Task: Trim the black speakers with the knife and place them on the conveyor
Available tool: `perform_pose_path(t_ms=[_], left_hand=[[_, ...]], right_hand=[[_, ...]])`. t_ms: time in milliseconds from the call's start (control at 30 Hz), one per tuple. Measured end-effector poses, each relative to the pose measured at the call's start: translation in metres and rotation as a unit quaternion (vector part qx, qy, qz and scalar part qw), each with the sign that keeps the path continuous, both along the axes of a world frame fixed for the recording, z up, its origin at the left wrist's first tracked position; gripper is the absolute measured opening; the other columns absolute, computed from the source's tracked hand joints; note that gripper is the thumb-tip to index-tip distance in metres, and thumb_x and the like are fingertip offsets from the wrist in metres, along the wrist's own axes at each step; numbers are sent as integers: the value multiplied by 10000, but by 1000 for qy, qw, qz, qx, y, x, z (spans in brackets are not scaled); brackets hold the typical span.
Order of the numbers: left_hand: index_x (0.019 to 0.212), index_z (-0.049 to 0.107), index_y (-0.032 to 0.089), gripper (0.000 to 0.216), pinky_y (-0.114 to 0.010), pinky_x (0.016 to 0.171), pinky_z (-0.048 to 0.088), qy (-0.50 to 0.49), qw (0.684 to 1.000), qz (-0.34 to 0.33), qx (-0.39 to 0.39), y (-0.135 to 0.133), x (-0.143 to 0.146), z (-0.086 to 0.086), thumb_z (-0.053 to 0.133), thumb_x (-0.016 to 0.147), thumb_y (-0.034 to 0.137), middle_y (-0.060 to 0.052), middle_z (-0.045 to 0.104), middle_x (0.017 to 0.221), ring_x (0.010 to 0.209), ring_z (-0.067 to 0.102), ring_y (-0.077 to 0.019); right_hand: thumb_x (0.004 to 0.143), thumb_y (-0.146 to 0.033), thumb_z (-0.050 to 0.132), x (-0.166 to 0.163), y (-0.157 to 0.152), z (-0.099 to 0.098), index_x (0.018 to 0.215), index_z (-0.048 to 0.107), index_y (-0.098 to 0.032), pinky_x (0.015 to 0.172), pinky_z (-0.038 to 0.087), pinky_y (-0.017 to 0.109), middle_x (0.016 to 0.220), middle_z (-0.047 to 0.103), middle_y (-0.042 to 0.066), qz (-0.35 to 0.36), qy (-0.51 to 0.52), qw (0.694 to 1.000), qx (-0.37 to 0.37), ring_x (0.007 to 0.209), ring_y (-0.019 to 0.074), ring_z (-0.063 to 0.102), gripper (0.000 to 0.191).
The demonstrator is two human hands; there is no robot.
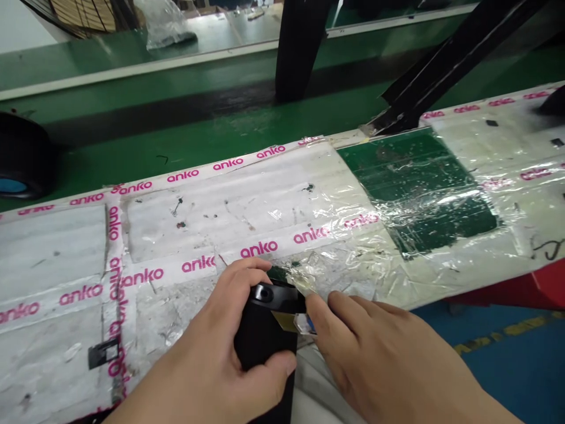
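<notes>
In the lower middle, my left hand [229, 335] is wrapped round a black part [265, 347] with a matt body and a glossy end with a round hole. Its thumb presses on the near face and its fingers curl over the far side. My right hand [375, 341] is closed on a utility knife [303, 324], whose handle is mostly hidden in the fist. The flat blade points left and lies against the black part, just below the glossy end. Whether its edge is cutting in, I cannot tell.
Beneath my hands runs a worktop [247, 200] covered in white sheets and pink-lettered tape. A small black piece [102, 354] lies at left. A dark metal brace [441, 70] rises at the back right. A black wheel [22, 156] stands at left, a plastic bag [163, 23] behind.
</notes>
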State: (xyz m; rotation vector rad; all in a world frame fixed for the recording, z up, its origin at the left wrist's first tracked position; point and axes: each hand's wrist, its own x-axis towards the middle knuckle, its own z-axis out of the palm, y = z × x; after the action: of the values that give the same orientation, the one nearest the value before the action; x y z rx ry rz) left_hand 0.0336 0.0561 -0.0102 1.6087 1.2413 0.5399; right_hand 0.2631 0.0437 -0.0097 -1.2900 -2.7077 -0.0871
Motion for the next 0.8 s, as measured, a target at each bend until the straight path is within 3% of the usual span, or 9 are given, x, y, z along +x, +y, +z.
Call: perform_pose_path(t_ms=[233,333,433,533,633,800], left_hand=[[1261,517,346,577,-513,1011,608,8,1000,-13,8,6,6,8,732,749,191,-81,614,1363,1146,677,-331],[1230,487,326,515,-504,978,594,16,1000,-26,4,8,9,11,691,781,177,-77,604,1290,1109,656,-310],[1199,469,300,443,-478,962,560,28,999,-39,7,7,11,14,667,824,171,-60,591,1219,1104,623,-290],[1162,489,291,384,-440,933,525,28,999,-28,3,5,11,14,684,848,187,-31,586,1156,1067,605,-267],[1123,526,285,340,-427,909,504,16,1000,-8,-14,2,9,12,720,849,231,-16,592,1120,1039,602,-261],[1140,564,294,348,-438,946,502,-3,999,31,-26,-1,5,9,752,848,266,-13,613,1164,1089,613,-268]], right_hand=[[609,-31,534,-1,3,5,942,478,-260,393,253,346,620,572,-17,-13,10,996,-83,361,213,559,408],[610,-33,586,0,11,15,885,487,-267,419,150,327,597,583,-27,-18,-17,988,-154,363,221,563,375],[711,-64,639,-3,27,28,912,524,-259,437,113,326,577,589,-37,-19,-73,966,-248,390,229,563,304],[823,-80,613,-3,39,40,926,532,-266,443,147,335,618,606,-43,9,-82,955,-286,438,208,542,227],[810,-78,599,7,37,46,874,509,-276,444,152,351,663,624,-36,25,-83,965,-248,443,198,512,227],[969,-141,431,27,17,47,885,504,-265,406,201,359,610,550,-29,8,-14,999,-41,381,199,491,167]])
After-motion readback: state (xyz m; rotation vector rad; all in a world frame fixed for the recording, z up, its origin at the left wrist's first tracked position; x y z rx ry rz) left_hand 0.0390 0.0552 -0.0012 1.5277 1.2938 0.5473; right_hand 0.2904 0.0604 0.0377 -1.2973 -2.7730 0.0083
